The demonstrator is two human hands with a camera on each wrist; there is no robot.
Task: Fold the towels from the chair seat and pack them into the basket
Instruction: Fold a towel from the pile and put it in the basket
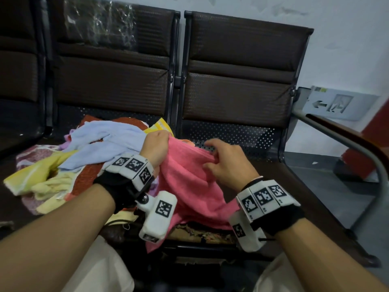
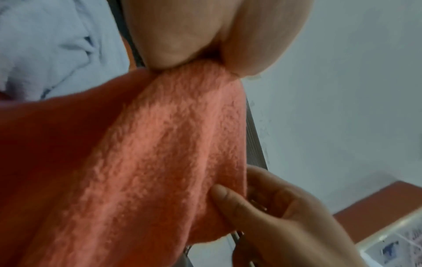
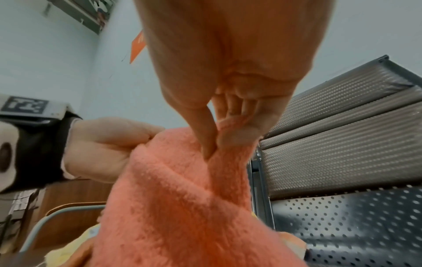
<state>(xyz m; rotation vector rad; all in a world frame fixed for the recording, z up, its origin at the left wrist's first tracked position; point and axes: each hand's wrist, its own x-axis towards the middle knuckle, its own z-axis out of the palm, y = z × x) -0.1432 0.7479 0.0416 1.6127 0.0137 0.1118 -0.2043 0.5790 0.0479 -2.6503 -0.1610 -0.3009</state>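
A pink towel (image 1: 189, 182) hangs between both hands above the chair seat, its lower end draping over the seat's front edge. My left hand (image 1: 156, 144) grips its upper left edge in a fist; in the left wrist view the pink towel (image 2: 148, 162) bunches out from under that hand (image 2: 205, 59). My right hand (image 1: 219, 157) pinches the top edge further right between thumb and fingers, as the right wrist view shows: right hand (image 3: 214, 142), pink towel (image 3: 182, 207). A heap of towels (image 1: 69, 163), pale blue, yellow and rust red, lies on the left seat. No basket is in view.
Dark brown padded chair backs (image 1: 237, 66) stand behind. The right seat (image 1: 242, 140) is perforated metal with nothing on it. A metal armrest (image 1: 347, 144) curves down at the right. A white wall with an arrow sign (image 1: 336, 104) is behind.
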